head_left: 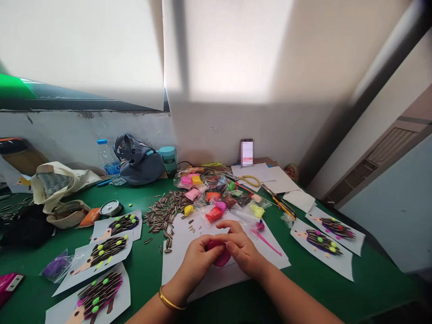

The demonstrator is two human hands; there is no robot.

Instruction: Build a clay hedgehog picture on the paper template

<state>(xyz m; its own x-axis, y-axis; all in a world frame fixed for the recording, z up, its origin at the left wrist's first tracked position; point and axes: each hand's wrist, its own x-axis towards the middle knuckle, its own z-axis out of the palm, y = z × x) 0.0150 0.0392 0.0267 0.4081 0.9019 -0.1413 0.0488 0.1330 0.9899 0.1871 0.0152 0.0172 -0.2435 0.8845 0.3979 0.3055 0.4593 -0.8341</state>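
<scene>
Between my two hands is a flattened magenta clay piece point(222, 255), partly hidden by the fingers. My left hand point(201, 257), with a gold bangle at the wrist, pinches its left side. The fingers of my right hand point(241, 248) press on its upper right side. Both hands are above white paper point(178, 270) on the green table point(148, 288). Right of them lie a pink plastic tool point(266, 242) and a small magenta clay lump point(259, 226). A heap of striped sunflower seeds point(167, 209) lies to the left.
Bagged coloured clay point(213, 215), yellow-handled scissors point(251, 181) and a propped phone point(247, 153) are behind the hands. Seed hedgehog pictures lie left point(101, 252) and right point(322, 243). Farther back left stand a blue-grey bag point(141, 168), a bottle point(110, 162) and a teal-lidded jar point(168, 158).
</scene>
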